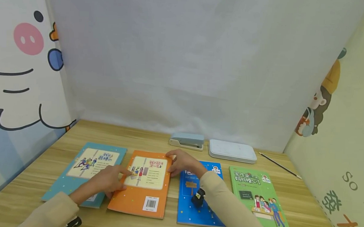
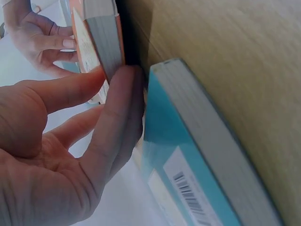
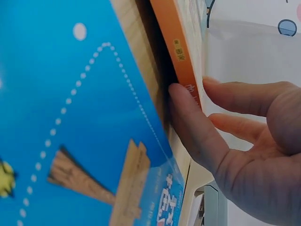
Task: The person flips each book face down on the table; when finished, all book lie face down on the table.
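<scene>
An orange book (image 1: 130, 202) lies back cover up, its barcode near the front edge. My left hand (image 1: 105, 181) grips its left, page-edge side, with the thumb on the cover in the left wrist view. At the upper right side, my right hand (image 1: 182, 162) holds the spine between thumb and fingers. The right wrist view shows a dark gap below the orange spine (image 3: 174, 37). Left of it lies a teal book (image 1: 60, 186), partly behind my left hand and forearm. A blue book (image 1: 187, 207) lies on the right, partly covered by my right forearm.
A green book (image 1: 259, 188) lies at the far right. Along the back stand a blue-and-white stapler (image 1: 187, 140) and a pale flat case (image 1: 232, 150). A thin dark pencil-like stick (image 1: 279, 165) lies beside the case. Fabric walls (image 1: 186, 77) enclose the wooden table (image 1: 115, 131).
</scene>
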### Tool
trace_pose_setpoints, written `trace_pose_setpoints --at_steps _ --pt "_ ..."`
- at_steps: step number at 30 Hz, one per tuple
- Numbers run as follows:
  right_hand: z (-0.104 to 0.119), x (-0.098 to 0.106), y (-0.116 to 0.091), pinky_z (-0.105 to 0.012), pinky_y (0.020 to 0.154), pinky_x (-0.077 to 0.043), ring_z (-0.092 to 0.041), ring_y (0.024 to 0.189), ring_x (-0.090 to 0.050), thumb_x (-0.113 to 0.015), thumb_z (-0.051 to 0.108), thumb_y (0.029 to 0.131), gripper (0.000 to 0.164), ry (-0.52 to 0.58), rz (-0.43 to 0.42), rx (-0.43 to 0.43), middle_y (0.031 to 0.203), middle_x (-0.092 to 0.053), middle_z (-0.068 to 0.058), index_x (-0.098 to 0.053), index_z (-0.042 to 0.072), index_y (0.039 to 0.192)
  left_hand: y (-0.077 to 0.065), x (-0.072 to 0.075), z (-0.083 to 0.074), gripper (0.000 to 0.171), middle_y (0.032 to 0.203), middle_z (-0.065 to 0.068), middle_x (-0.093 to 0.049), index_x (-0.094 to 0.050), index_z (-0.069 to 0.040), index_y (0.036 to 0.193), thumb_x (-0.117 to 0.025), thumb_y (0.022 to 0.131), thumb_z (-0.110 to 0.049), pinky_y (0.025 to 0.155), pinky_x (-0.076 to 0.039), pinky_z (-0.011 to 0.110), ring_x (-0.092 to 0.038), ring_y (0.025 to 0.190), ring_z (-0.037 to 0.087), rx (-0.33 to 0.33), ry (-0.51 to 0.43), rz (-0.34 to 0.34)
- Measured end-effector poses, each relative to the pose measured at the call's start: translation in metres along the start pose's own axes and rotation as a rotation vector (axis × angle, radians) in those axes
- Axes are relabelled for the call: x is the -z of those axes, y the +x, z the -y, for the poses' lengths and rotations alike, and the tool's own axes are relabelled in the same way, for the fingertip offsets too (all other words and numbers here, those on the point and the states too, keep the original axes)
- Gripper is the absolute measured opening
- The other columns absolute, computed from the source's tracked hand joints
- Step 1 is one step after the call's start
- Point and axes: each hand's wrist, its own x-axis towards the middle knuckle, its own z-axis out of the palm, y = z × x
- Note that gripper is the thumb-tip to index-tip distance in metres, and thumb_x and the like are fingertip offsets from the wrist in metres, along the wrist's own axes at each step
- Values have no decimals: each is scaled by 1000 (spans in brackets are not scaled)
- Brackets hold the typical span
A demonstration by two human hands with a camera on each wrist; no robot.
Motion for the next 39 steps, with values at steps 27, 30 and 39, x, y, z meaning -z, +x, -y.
trace_pose_setpoints --at_steps 27,30,39 --pt "-57 81 -57 -43 87 -60 -38 112 -67 -64 5 96 49 -61 -171 132 131 -60 -30 -49 -4 141 25 -34 -55 46 139 16 -57 -67 -14 130 -78 87 -24 102 -49 59 -56 125 36 -445 329 57" --pt "-66 87 -61 -44 88 -60 -38 113 -66 -65 5 95 48 -92 -211 115 130 -62 -29 -51 -4 140 27 -42 -63 51 149 14 -50 -64 -19 134 -78 87 -32 108 -43 62 -46 138 38 -468 360 112" --pt "-83 99 -66 -46 96 -56 -40 122 -61 -65 4 94 48 -121 -293 15 131 -63 -25 -53 1 141 29 -61 -79 60 152 12 -48 -60 -22 139 -75 87 -47 108 -46 55 -43 142 36 -661 424 230"
